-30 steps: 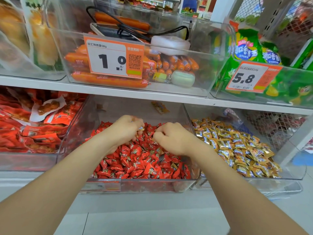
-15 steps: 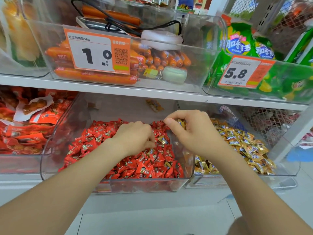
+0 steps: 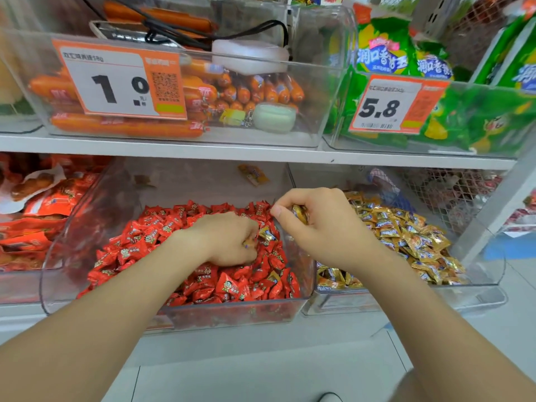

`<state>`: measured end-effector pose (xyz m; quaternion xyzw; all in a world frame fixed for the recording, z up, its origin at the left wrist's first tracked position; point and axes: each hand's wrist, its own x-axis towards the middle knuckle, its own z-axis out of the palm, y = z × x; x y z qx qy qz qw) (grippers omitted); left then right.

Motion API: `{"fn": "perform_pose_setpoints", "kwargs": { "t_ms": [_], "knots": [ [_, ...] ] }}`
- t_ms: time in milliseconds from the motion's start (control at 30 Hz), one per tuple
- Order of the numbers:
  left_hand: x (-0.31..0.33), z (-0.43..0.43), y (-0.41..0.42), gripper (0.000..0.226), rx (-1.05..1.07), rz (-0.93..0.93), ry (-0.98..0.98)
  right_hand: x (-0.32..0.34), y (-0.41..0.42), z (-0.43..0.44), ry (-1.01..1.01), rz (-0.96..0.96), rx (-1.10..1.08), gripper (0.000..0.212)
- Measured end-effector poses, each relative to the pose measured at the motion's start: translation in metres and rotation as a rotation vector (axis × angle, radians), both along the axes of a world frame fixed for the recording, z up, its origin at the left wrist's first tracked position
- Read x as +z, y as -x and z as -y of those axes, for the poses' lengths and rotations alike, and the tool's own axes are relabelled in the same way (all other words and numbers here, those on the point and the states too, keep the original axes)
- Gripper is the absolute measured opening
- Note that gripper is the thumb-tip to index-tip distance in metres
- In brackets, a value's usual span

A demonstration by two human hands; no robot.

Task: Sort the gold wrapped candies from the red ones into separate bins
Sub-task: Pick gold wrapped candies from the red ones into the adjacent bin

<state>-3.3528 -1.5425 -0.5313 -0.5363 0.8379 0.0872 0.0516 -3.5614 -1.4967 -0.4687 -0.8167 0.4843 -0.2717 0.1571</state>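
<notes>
Gold candy (image 3: 300,213), pinched in the grip of the right hand (image 3: 324,227), is hovering at the red bin (image 3: 72,256) wall.
Releasing only once well over the gold bin (image 3: 487,271) is looking wisest (left hand (image 3: 226,239) is digging; its grip is unreadable).

Left tag (image 3: 116,79) reads 1.0, right tag (image 3: 397,105) 5.8.

at 11 o'clock, orange sausages (image 3: 127,127) lie in a clear bin behind a 1.0 price tag (image 3: 116,79); at 1 o'clock, green snack bags (image 3: 383,50) behind a 5.8 tag (image 3: 388,105); red packets (image 3: 43,204) at 9 o'clock.
</notes>
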Motion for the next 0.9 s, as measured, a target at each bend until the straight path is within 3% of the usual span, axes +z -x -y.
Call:
{"fn": "perform_pose_setpoints", "kwargs": {
  "t_ms": [133,300,367,467,700,900],
  "knots": [
    [0.019,-0.012,-0.003,0.034,0.078,-0.087,0.08,0.001,-0.001,0.001,0.002,-0.012,0.011,0.018],
    [0.019,-0.033,0.011,0.051,-0.026,-0.079,0.099,0.001,-0.002,0.003,0.017,-0.031,-0.003,0.02],
    [0.015,-0.035,0.016,0.043,-0.085,-0.072,0.067,0.003,-0.001,0.002,0.017,-0.023,-0.003,0.019],
    [0.014,-0.035,0.023,0.015,-0.128,-0.099,-0.027,0.003,0.001,0.002,0.013,-0.023,-0.004,0.02],
    [0.003,-0.028,0.036,0.029,-0.085,0.018,-0.02,0.001,0.006,0.003,-0.013,-0.017,-0.027,0.019],
    [-0.003,-0.024,0.044,0.013,-0.03,-0.07,-0.128,-0.002,0.016,0.006,-0.02,0.01,-0.063,0.023]
  ]
}}
